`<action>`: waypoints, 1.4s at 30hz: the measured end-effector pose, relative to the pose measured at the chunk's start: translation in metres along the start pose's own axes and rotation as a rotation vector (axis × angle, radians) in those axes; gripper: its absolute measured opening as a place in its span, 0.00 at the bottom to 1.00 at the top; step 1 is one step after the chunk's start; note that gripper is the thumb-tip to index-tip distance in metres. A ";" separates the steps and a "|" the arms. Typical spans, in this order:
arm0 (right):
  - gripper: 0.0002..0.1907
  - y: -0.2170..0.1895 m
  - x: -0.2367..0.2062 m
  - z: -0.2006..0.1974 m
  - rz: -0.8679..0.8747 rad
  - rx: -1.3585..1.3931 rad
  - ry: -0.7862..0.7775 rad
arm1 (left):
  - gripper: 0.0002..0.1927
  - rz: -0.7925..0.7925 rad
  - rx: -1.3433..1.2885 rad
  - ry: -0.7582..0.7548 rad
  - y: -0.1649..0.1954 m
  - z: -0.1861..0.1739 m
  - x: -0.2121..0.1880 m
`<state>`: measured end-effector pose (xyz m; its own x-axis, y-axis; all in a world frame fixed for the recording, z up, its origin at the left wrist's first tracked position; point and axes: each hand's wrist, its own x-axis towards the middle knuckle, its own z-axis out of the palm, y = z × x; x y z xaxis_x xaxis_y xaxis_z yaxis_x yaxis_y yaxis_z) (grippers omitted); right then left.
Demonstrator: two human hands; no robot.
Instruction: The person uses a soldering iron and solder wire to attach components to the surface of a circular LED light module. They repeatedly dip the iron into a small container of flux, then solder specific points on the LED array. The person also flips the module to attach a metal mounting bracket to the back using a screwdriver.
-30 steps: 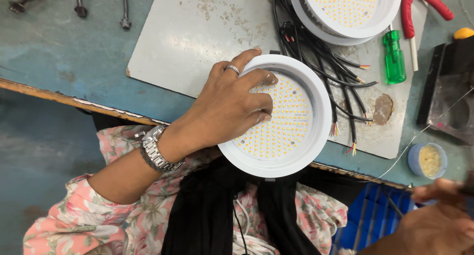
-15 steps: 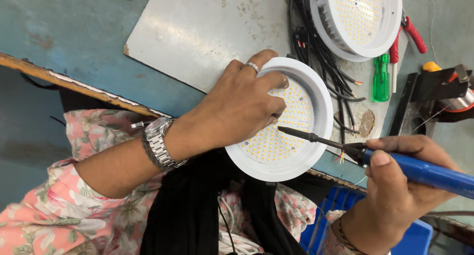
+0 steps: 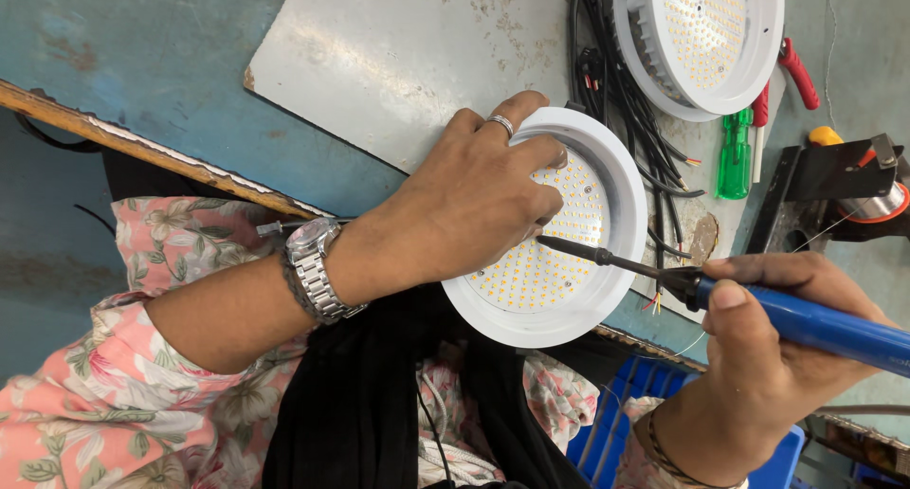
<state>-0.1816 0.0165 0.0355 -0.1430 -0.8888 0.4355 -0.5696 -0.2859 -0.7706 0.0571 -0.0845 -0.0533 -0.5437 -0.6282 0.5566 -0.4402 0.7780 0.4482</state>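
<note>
**Both hands at work on a round LED downlight**

Left hand (image 3: 479, 205) is laid over the white LED downlight (image 3: 555, 233), fingers curled down onto the rim and the dotted LED board, so that the fitting is pinned against the metal work plate (image 3: 398, 63) at the near edge of the blue bench (image 3: 123, 44). A ring is worn on one finger and a steel wristwatch (image 3: 313, 269) on the wrist. Right hand (image 3: 768, 356) is closed around the blue handle of a soldering iron (image 3: 758, 309), whose dark tip is brought onto the board just beside the left fingertips.

The downlight is judged to be light and stiff, a shallow plastic dish with a smooth, somewhat slippery rim (it overhangs the bench edge slightly, so it could tip if pressed on the near side). The LED face is thought fragile; a hold is best taken on the outer rim or the plain band inside it, away from the diodes and from the hot tip.

A second downlight (image 3: 706, 39) is seen at the top, resting over a bundle of black wires (image 3: 630, 129). A green screwdriver (image 3: 735, 153) and red-handled pliers (image 3: 801, 72) lie beside it, and a solder reel on a stand (image 3: 867, 200) is set at the right. A blue bin (image 3: 654, 404) shows below the bench.
</note>
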 end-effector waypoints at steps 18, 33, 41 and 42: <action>0.12 -0.011 -0.004 -0.001 -0.009 -0.038 0.070 | 0.03 0.001 -0.007 0.021 0.001 0.002 -0.001; 0.13 -0.010 -0.005 0.003 -0.050 -0.174 -0.027 | 0.03 0.030 0.024 0.004 0.002 0.000 0.000; 0.13 -0.015 -0.001 0.002 -0.068 -0.176 -0.057 | 0.04 0.021 0.023 0.001 0.003 0.000 0.000; 0.13 -0.016 -0.001 0.002 -0.063 -0.157 -0.037 | 0.05 0.019 0.023 0.001 0.002 0.000 0.001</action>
<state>-0.1709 0.0209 0.0468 -0.0747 -0.8842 0.4610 -0.6967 -0.2845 -0.6585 0.0560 -0.0832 -0.0518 -0.5513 -0.6131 0.5659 -0.4462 0.7897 0.4210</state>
